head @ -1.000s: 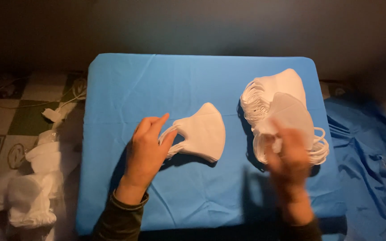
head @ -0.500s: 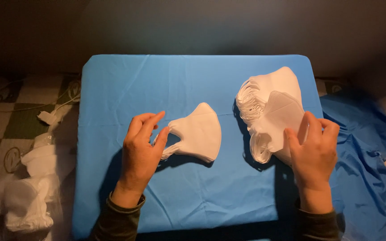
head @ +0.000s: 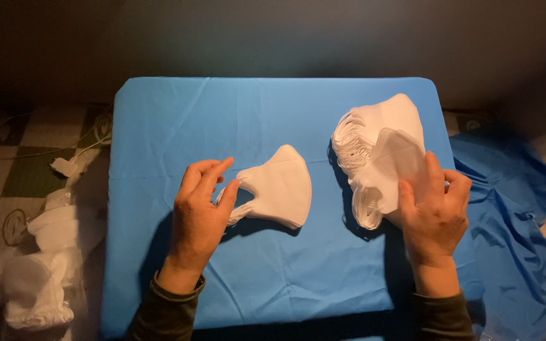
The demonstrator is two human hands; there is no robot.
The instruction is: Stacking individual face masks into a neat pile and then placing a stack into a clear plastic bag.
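At the frame's lower left, clear plastic bags (head: 30, 278) hold white masks. At centre, the left hand (head: 198, 218) pins the small stack of white folded face masks (head: 277, 187) on the blue cloth-covered table (head: 159, 126), fingertips on its ear loops, steadying it. At right, the right hand (head: 434, 211) pinches one white mask (head: 396, 165), thumb against fingers, above the larger white mask pile (head: 377, 126).
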